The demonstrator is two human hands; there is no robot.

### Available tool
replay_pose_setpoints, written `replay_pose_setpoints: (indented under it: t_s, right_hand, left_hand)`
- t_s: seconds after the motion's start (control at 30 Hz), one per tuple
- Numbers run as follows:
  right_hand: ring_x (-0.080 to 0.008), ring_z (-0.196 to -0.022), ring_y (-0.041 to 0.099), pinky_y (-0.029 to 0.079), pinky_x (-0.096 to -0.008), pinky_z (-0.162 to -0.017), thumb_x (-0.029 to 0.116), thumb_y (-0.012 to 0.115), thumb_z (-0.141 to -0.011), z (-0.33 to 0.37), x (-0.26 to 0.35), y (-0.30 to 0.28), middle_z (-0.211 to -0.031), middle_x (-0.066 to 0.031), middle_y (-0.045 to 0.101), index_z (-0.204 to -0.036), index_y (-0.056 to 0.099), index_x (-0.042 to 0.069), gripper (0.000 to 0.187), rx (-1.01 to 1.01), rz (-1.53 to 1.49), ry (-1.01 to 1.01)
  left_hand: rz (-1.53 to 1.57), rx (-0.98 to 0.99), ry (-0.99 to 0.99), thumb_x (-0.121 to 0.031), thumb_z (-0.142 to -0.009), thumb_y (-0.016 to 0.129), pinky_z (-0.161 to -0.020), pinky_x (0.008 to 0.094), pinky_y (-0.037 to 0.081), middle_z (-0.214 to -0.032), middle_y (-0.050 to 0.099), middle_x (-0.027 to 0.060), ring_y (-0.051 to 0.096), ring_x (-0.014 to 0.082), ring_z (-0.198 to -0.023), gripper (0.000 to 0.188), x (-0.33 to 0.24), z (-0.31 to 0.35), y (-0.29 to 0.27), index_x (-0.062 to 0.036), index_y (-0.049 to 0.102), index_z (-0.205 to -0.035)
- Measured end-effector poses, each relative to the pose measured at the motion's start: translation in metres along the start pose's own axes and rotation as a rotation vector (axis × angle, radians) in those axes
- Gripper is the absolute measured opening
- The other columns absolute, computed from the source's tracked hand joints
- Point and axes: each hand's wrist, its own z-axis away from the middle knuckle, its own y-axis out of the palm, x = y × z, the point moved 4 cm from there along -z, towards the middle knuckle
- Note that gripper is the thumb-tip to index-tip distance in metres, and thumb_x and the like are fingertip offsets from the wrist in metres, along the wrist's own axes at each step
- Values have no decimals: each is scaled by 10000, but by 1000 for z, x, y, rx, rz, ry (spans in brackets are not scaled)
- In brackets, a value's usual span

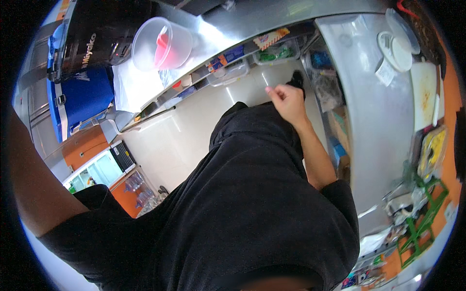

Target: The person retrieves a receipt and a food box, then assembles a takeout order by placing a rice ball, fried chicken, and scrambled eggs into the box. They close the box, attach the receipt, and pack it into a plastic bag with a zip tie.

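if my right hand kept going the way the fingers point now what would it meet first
Probably the clear plastic container on the shelf under the steel counter. The right hand holds nothing and points up-left at it; depth is unclear.

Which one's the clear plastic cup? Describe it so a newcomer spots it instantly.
Start at the steel counter running along the top of the view. At its left end, beside the blue-and-black appliance, sits the clear plastic cup. It is the only see-through container there with something red inside; the right hand hangs well away from it.

I count one hand [287, 101] in view, and one clear cup [162, 43] on the bench [369, 121]. On the shelf [213, 72] below I make out two clear tubs [230, 72]; one blue bag [80, 99] at the left.
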Motion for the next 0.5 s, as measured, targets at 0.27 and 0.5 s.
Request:
replay_pose_setpoints:
  t_s: [0.27,0.5]
  right_hand:
    - [-121,-704,623,494,-303,-656,242,705,-951,33,-127,124,-805,-66,709,-978,712,1,243,-172,-191,359]
    - [-295,-1097,623,456,-477,-975,278,811,-803,-168,-322,196,-1192,-113,688,-1172,673,27,467,-276,-201,385]
  left_hand:
    - [272,245,-82,-330,-1024,586,-1043,434,493,-1341,611,176,607,287,-1188,458,88,162,79,-1,588,-1343]
    - [612,932,-538,-330,-1029,586,-1044,426,490,-1349,607,158,599,271,-1198,477,-12,416,185,-6,558,-1379]
